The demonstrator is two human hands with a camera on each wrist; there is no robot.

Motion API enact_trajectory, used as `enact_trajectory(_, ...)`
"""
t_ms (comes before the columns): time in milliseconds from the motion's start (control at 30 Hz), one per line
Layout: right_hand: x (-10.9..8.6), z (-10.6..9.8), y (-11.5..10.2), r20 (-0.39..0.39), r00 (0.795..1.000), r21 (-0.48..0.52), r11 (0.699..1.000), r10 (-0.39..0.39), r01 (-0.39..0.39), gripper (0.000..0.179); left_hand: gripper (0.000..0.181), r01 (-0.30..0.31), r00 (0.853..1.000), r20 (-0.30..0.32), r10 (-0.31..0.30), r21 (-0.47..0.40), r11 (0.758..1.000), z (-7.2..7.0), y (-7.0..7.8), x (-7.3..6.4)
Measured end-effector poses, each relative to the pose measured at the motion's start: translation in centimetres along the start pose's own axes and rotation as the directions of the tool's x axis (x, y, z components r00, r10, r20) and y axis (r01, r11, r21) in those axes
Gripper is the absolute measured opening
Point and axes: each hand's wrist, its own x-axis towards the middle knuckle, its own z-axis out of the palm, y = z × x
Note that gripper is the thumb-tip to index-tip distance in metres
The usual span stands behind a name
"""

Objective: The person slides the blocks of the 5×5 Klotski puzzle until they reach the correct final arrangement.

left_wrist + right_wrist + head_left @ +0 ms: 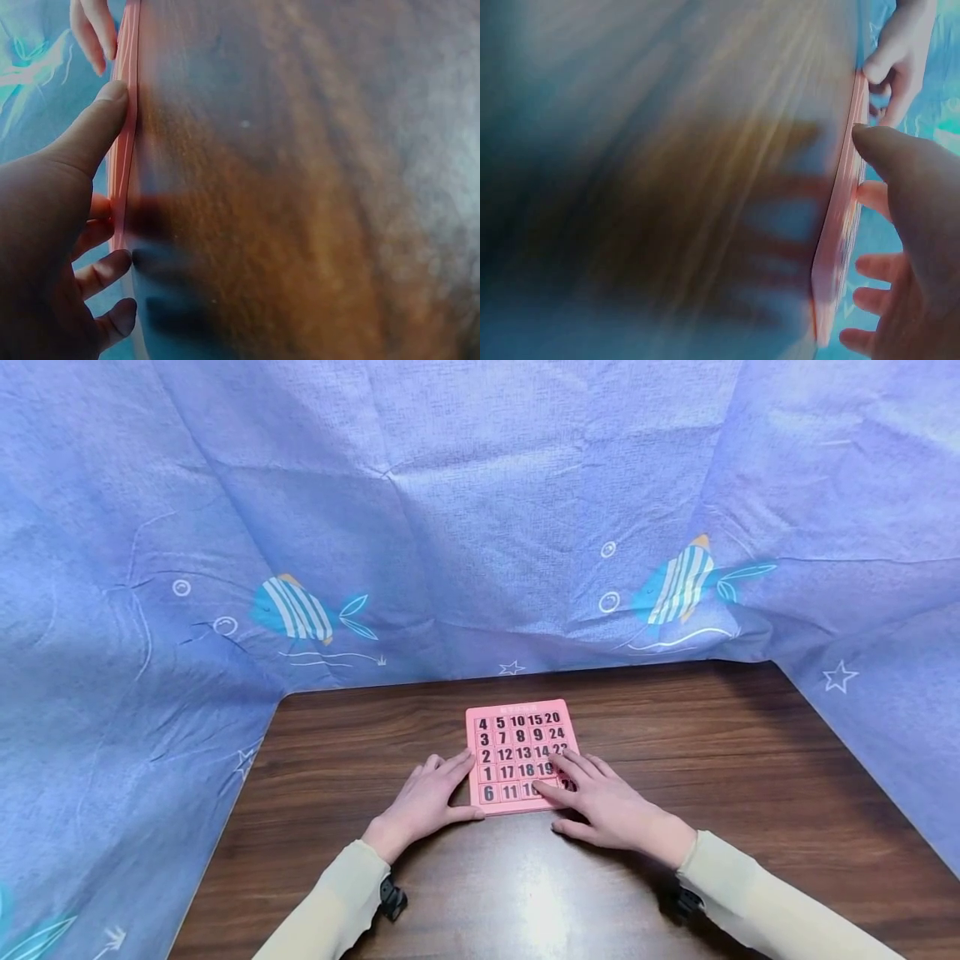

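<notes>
A pink sliding number puzzle [522,753], with black numbers on square tiles, lies flat on the brown wooden table. My left hand [426,800] holds it by the lower left corner, thumb at the near edge and fingers along the left side. Over the lower right tiles spreads my right hand [611,806], its index fingertip at the bottom row beside the 16. Its other fingers reach across the right columns and hide some numbers. The right thumb [889,150] is by the near edge. From the left wrist view, the puzzle's side edge [124,165] shows thin and layered.
Brown wood tabletop [360,735] surrounds the puzzle. Behind and beside the table hangs a blue cloth [480,527] printed with striped fish. Each sleeve cuff has a dark strap device, such as the left wrist device [392,897].
</notes>
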Motion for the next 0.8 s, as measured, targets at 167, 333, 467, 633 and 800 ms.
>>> enact_trajectory(167,-2.0,-0.7,1.9,-0.019,0.999,0.007,0.999,0.042,-0.042,0.059,0.091,-0.009,1.0,-0.011,0.009,0.006,1.0,0.2,-0.1,0.1)
enact_trajectory(333,-3.8,-1.3,3.0,0.016,0.998,0.019,0.998,0.067,-0.067,0.054,0.091,-0.017,1.0,-0.022,0.018,0.019,1.0,0.2,-0.4,0.0)
enact_trajectory(467,-3.8,-1.2,2.7,0.025,0.998,0.038,0.998,0.055,-0.056,0.054,0.09,-0.02,0.999,-0.03,0.021,0.024,0.999,0.2,-0.5,0.0)
enact_trajectory(633,-2.7,-0.8,2.0,0.006,1.0,0.033,0.999,-0.011,0.011,0.056,0.091,-0.012,0.999,-0.03,0.012,0.015,1.0,0.2,-0.4,0.1)
enact_trajectory(800,-1.8,-0.8,2.1,-0.025,0.999,0.036,0.999,-0.035,0.036,0.05,0.092,-0.006,1.0,-0.018,0.005,-0.005,1.0,0.1,-0.4,0.1)
